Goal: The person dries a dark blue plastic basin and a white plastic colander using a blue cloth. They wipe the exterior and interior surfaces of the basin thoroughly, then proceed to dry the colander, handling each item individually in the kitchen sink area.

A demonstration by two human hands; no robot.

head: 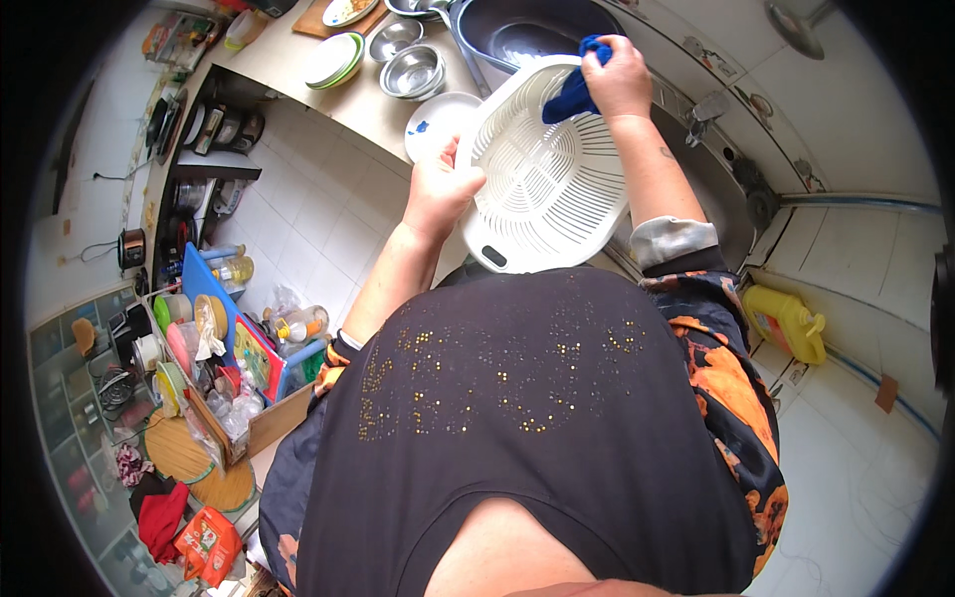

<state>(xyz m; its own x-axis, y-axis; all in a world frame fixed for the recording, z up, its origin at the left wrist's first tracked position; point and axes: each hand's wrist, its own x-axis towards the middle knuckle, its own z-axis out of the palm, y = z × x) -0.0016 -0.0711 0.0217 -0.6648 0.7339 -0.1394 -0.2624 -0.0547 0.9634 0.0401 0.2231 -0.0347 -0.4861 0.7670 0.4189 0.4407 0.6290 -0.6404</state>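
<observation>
A white slotted plastic basket (548,172) is tilted up in front of my body. My left hand (442,186) grips its left rim, thumb over the edge. In my right hand (618,78) is a bunched dark blue cloth (573,98), held at the far right rim, with part of it hanging inside the basket. Whether my right fingers also grip the rim is hard to tell. Just behind the basket's left side lies a white plate (440,119) with a blue pattern. Beyond the far rim stands a large dark basin (533,30).
Metal bowls (412,72) and a stack of green-rimmed bowls (333,60) stand on the counter (287,71). A metal sink (701,172) lies beneath my right forearm. Low on the right is a yellow jug (782,322). A crowded box (280,418) stands at left.
</observation>
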